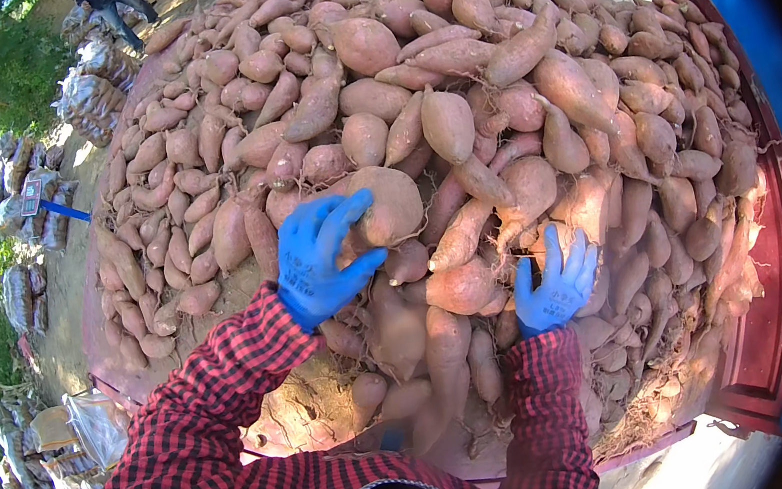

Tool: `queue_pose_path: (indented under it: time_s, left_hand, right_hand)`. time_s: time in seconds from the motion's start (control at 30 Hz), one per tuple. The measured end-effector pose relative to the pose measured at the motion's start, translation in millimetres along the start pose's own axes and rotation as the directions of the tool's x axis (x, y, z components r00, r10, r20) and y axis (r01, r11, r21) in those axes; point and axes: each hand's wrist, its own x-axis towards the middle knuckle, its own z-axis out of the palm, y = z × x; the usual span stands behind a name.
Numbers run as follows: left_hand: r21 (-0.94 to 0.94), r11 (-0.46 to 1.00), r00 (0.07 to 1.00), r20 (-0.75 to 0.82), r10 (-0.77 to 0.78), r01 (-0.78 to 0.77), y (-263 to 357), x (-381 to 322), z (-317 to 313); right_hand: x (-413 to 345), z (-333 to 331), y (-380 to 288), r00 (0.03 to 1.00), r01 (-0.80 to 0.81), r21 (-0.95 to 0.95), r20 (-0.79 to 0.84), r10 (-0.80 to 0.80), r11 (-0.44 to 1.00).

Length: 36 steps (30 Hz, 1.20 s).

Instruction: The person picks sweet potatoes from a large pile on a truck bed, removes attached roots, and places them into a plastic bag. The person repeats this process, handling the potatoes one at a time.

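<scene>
A large heap of sweet potatoes (449,126) covers a red truck bed. My left hand (324,254), in a blue glove, is at a big round sweet potato (390,205), its thumb and fingers spread at that one's left side; whether it grips it I cannot tell. In a matching glove, my right hand (556,282) lies on the heap further right, fingers apart, with no sweet potato held. Between the hands sit a stout sweet potato (461,287) and a slimmer one (460,235). Long sweet potatoes (447,357) lie nearer my body.
The red side wall (772,309) of the bed bounds the heap on the right. Filled bags (90,107) stand on the ground at left, near a scale display (31,198) on a blue post. People stand beyond the heap, one at upper left (112,9).
</scene>
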Motion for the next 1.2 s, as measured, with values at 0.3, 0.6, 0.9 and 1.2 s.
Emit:
queue_pose_path:
  time_s: [0.3, 0.6, 0.9, 1.2]
  left_hand:
    - [-0.244, 0.921, 0.951, 0.012, -0.310, 0.303, 6, -50, -26]
    - [-0.486, 0.815, 0.946, 0.226, -0.233, 0.317, -3, 24, 33]
    - [-0.782, -0.570, 0.695, 0.555, -0.456, 0.251, -60, -22, 21]
    - [-0.808, -0.551, 0.842, 0.434, -0.320, 0.207, -12, -52, -45]
  right_hand:
    - [-4, -11, 6, 0.992, -0.063, -0.067, 0.102, 0.070, 0.996]
    - [1, -8, -2, 0.995, -0.043, -0.038, 0.090, 0.046, 0.998]
    - [-3, -6, 0, 0.996, -0.039, -0.066, 0.079, 0.044, 0.997]
    - [60, -109, -178, 0.905, -0.422, 0.906, 0.423, -0.043, 0.038]
